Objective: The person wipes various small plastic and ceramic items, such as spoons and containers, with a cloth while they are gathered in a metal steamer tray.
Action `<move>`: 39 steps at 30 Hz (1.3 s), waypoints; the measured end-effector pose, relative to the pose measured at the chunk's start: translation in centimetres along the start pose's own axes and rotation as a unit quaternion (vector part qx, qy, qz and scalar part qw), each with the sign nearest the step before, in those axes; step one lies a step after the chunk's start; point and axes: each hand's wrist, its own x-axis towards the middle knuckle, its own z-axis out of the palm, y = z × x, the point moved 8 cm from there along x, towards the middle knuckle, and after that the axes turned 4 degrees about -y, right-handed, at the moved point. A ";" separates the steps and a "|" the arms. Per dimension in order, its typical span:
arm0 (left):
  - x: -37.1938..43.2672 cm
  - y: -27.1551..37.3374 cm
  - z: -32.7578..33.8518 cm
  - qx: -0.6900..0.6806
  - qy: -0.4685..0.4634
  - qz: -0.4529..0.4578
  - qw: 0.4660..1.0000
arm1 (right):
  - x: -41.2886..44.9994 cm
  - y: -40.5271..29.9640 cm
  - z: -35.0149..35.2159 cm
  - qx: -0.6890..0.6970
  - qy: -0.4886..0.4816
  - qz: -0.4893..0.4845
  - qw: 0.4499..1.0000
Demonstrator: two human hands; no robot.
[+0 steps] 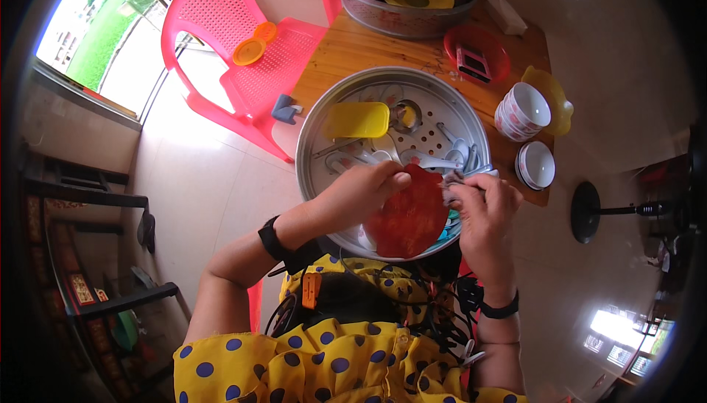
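My left hand [381, 185] grips the upper left edge of a flat dark-red piece [411, 215], whose exact kind I cannot tell. Pinched in my right hand [489, 201] is a crumpled greyish cloth [454, 187], right at the red piece's right edge. Both hands are above a large round metal pan [312, 126] with holes in its bottom. Inside the pan lie a yellow plastic box [358, 120], a metal ladle [407, 115] and several white ceramic spoons [425, 159]. Turquoise spoon-like pieces [450, 225] show partly behind the red piece.
The pan rests partly on a wooden table [342, 49]. Right of it stand stacked patterned bowls [522, 113] and smaller bowls [536, 165]. Behind are a red plate [494, 52] and a loaded metal basin [397, 22]. A pink plastic chair [287, 66] stands at the left.
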 end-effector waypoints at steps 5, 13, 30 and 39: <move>0.1 -0.7 1.5 -0.003 -0.045 0.013 0.999 | -0.3 -0.4 1.5 0.004 -0.009 -0.013 1.000; 0.6 -1.2 2.4 -0.092 -0.019 0.040 0.995 | -0.4 -1.5 1.7 0.099 0.052 0.000 0.994; -0.4 2.4 -4.7 -0.163 0.070 0.081 0.981 | 5.7 -5.8 -1.6 -0.044 0.008 -0.108 0.993; 0.4 -1.6 -7.2 -0.344 0.037 0.022 0.938 | 6.2 -8.7 -0.3 0.086 -0.171 -0.209 0.959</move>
